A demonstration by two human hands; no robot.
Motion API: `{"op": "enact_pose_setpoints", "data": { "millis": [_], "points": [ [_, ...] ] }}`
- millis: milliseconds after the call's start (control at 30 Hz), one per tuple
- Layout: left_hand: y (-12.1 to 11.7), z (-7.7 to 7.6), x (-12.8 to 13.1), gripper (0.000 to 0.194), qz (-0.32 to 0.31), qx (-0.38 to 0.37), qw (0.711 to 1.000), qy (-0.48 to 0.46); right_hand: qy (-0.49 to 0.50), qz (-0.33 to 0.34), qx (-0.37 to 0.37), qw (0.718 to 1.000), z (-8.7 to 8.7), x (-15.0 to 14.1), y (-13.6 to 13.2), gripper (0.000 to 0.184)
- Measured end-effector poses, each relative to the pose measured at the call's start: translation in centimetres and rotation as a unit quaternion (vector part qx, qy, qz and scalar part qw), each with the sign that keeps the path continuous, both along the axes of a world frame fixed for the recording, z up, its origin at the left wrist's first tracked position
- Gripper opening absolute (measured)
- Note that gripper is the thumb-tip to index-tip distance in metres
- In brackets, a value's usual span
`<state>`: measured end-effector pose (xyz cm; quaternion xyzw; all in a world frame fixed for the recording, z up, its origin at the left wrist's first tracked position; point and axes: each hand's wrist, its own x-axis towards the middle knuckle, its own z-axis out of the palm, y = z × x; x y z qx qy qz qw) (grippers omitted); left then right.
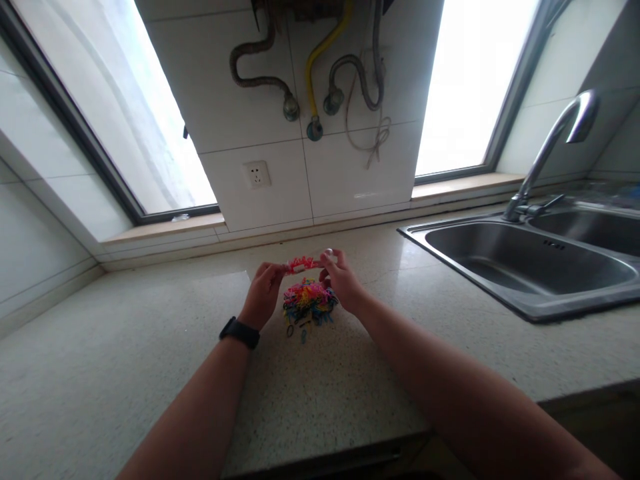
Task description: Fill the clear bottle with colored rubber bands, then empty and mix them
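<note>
Along the bottom edge, the person's two bare forearms reach in over a pale speckled worktop (320,407), and a dark watch (240,332) circles the left wrist. Just ahead lie a few loose pieces, among them a dark ring (290,331) and a small blue piece (303,337). Right behind them, between the two hands, a mound of small coloured bands (311,303) sits on the worktop, mixed pink, yellow, blue and dark.

Just beyond and above the mound is a red strand (301,264), frilled along its upper side and stretched sideways. The left hand (263,293) has a narrow grip, thumb and fingers pinched on the strand's left end; the right hand (345,280) pinches the other end in a similar grip.

Off to the right, well apart from the hands, a steel sink (530,313) with two basins is set into the worktop, a curved chrome tap (553,143) rising at its back. Farther off stands the tiled wall (350,193), with a white socket (257,175) low on it. Above the socket's level hang a yellow hose (311,67) and two bent metal hoses, with a bright window on either side.
</note>
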<state>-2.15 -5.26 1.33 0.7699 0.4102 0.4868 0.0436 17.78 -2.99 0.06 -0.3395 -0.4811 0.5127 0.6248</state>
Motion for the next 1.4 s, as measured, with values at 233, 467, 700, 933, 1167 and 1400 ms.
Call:
{"op": "enact_pose_setpoints", "data": {
  "millis": [233,467,700,933,1167,1400],
  "points": [
    [-0.5,0.3,0.0,0.02,0.018,0.01,1.0,0.016,0.002,-0.003,0.005,1.0,0.1,0.0,0.0,0.044],
    [-0.3,-0.1,-0.4,0.018,-0.013,-0.021,1.0,0.006,0.008,-0.009,0.005,1.0,0.0,0.2,0.3,0.045],
    [-0.5,0.0,-0.5,0.012,-0.015,-0.011,1.0,0.022,-0.001,-0.02,0.006,1.0,-0.2,0.5,0.5,0.045],
    [-0.4,-0.1,-0.6,0.012,-0.018,-0.021,0.999,0.038,-0.013,-0.025,-0.001,1.0,-0.4,0.8,0.8,0.042],
    [-0.3,-0.1,-0.5,0.007,-0.011,-0.029,0.999,0.037,-0.012,-0.036,0.002,0.999,-0.5,1.2,1.2,0.043],
    [0.0,-0.7,-0.5,0.011,0.003,-0.085,0.996,0.038,-0.057,-0.077,0.069,0.993,0.4,1.7,0.9,0.043]
  ]
}}
